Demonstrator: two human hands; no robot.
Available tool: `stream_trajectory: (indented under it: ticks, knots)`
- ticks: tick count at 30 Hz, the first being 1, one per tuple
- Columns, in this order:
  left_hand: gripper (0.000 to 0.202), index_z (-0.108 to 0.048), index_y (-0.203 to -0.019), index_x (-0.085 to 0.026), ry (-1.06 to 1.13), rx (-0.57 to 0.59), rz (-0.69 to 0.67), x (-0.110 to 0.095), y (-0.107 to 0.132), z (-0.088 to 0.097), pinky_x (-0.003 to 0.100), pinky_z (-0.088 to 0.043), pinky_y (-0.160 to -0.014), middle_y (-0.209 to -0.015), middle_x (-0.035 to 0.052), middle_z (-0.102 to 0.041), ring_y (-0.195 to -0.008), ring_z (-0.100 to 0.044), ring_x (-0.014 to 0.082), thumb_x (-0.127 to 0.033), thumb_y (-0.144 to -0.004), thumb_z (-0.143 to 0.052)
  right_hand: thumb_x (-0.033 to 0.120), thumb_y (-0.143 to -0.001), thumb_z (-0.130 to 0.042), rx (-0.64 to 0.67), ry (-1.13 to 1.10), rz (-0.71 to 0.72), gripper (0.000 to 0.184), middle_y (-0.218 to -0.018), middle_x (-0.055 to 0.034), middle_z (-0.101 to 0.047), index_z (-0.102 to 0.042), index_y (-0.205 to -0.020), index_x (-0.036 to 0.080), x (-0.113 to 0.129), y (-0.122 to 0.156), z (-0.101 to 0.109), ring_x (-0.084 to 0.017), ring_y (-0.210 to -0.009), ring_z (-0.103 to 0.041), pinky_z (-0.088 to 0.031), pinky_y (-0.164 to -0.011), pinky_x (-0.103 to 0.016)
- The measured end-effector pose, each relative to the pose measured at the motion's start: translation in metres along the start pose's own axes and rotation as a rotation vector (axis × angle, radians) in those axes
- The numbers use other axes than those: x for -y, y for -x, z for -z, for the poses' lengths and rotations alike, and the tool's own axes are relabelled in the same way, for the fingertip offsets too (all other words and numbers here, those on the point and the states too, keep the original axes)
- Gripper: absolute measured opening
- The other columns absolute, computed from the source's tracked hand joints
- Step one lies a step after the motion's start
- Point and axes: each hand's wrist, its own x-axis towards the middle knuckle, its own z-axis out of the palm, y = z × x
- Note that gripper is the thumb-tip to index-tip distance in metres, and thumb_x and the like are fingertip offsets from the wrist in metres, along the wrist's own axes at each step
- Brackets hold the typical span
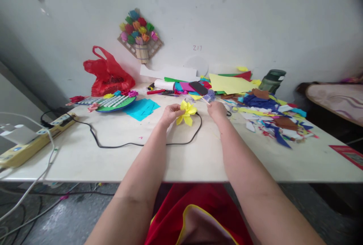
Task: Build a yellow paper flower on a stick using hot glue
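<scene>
Table: a pale top (pixel 104 165) against a wall, with craft materials along its far side.
Scrap heap: loose cut pieces in blue, brown, white and yellow (pixel 286 123), spread to the right of the right hand.
Red bag: plastic, handles up (pixel 110 76), at the far left of the table.
Power strip: cream-coloured (pixel 28 150), by the table's left edge.
Black cable: runs from the power strip across the table (pixel 119 145), passes the left forearm and loops up toward the flower.
Blue paper: flat sheets (pixel 141 109), to the left of the left hand.
Left hand: thumb and fingers (pixel 171 114) pinch the yellow flower.
Right hand: fingers curled in (pixel 217 111), a thin pale stick (pixel 208 102) at their tips; whether they grip it, I cannot tell.
Yellow flower: petals spread (pixel 186 113), between the two hands, near the table's middle.
</scene>
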Motion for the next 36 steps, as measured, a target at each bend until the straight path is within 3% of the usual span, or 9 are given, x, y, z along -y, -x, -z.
stream_trajectory:
  ticks: [5, 8, 12, 16, 22, 29, 36]
  knots:
    - [0.028, -0.064, -0.069, -0.014, -0.018, 0.005, 0.010, 0.000, 0.001, 0.000, 0.025, -0.040, -0.062, -0.063, -0.0010, -0.060, -0.060, -0.053, 0.0122, -0.035, -0.054, -0.074, 0.041, -0.094, -0.035, -0.060, -0.090, 0.099, 0.042, -0.105, -0.0129, -0.070, -0.069, -0.106, 0.021, 0.010, 0.003, 0.005, -0.025, -0.096, -0.063, -0.045, -0.077, -0.033]
    - [0.027, -0.064, -0.068, -0.013, -0.031, 0.008, 0.017, 0.001, 0.000, 0.000, 0.024, -0.038, -0.060, -0.062, -0.0015, -0.059, -0.059, -0.051, 0.0115, -0.035, -0.055, -0.073, 0.038, -0.092, -0.040, -0.115, -0.207, 0.184, 0.036, -0.098, -0.0107, -0.071, -0.068, -0.107, 0.020, 0.013, 0.002, 0.003, -0.023, -0.088, -0.062, -0.043, -0.073, -0.030]
    - [0.027, -0.063, -0.068, -0.013, -0.026, 0.017, 0.018, 0.001, 0.000, -0.001, 0.024, -0.038, -0.060, -0.062, -0.0017, -0.058, -0.059, -0.051, 0.0112, -0.034, -0.054, -0.073, 0.035, -0.087, -0.048, -0.130, -0.444, 0.330, 0.029, -0.074, -0.0048, -0.069, -0.071, -0.087, 0.017, 0.016, 0.001, 0.001, -0.017, -0.069, -0.058, -0.041, -0.065, -0.026]
    - [0.027, -0.063, -0.068, -0.013, -0.043, 0.030, 0.029, -0.001, 0.000, -0.002, 0.025, -0.038, -0.060, -0.063, -0.0011, -0.059, -0.060, -0.051, 0.0118, -0.034, -0.054, -0.072, 0.041, -0.083, -0.051, -0.084, -0.648, 0.415, 0.033, -0.056, -0.0005, -0.058, -0.070, -0.073, 0.015, 0.019, 0.002, 0.001, -0.014, -0.058, -0.051, -0.038, -0.058, -0.025]
    - [0.027, -0.065, -0.074, -0.012, -0.054, 0.068, 0.033, 0.001, -0.001, -0.001, 0.025, -0.039, -0.062, -0.066, -0.0007, -0.059, -0.062, -0.052, 0.0131, -0.033, -0.056, -0.069, 0.047, -0.079, -0.053, 0.029, -0.792, 0.471, 0.041, -0.052, 0.0033, -0.050, -0.071, -0.091, 0.013, 0.022, 0.006, -0.001, -0.011, -0.052, -0.042, -0.036, -0.055, -0.025]
    - [0.024, -0.065, -0.071, -0.013, -0.073, 0.093, 0.057, -0.003, 0.003, -0.001, 0.025, -0.038, -0.061, -0.064, -0.0012, -0.057, -0.061, -0.051, 0.0125, -0.031, -0.057, -0.068, 0.047, -0.078, -0.056, 0.216, -0.801, 0.539, 0.049, -0.054, 0.0035, -0.050, -0.069, -0.109, 0.012, 0.024, 0.013, 0.005, -0.009, -0.049, -0.038, -0.036, -0.053, -0.025]
    - [0.023, -0.064, -0.070, -0.012, -0.052, 0.139, 0.115, -0.009, 0.006, -0.002, 0.025, -0.037, -0.061, -0.064, -0.0008, -0.057, -0.061, -0.051, 0.0121, -0.029, -0.055, -0.068, 0.042, -0.082, -0.054, 0.187, -0.683, 0.639, 0.037, -0.064, -0.0013, -0.063, -0.074, -0.099, 0.016, 0.027, 0.013, 0.006, -0.013, -0.058, -0.052, -0.042, -0.063, -0.027]
